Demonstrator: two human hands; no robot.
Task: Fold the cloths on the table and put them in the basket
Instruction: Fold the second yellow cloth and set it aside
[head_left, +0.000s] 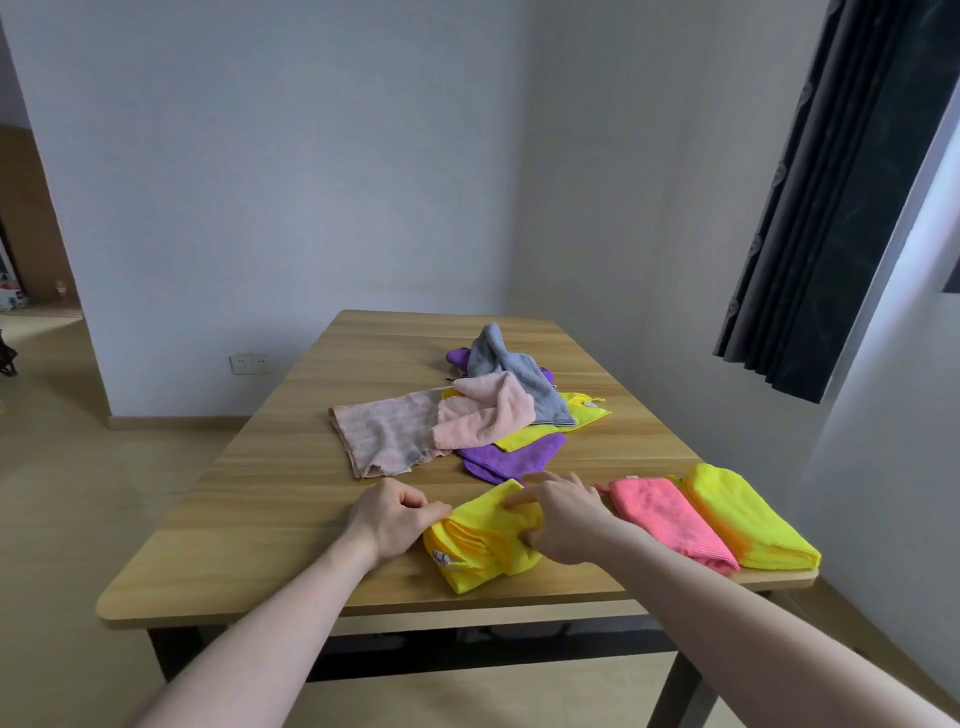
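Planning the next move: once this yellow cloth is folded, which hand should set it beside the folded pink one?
Right hand, probably: it already holds the yellow cloth on the side nearest the folded pink cloth.

Views: one only, head-worn, wide-angle; no second view shares the scene.
Vantage: above the near edge of the bench (260, 493), at the person's eye height.
Facing: forward and down along the bench toward the far wall (311, 156).
Nearness: close; both forearms enter from the bottom edge.
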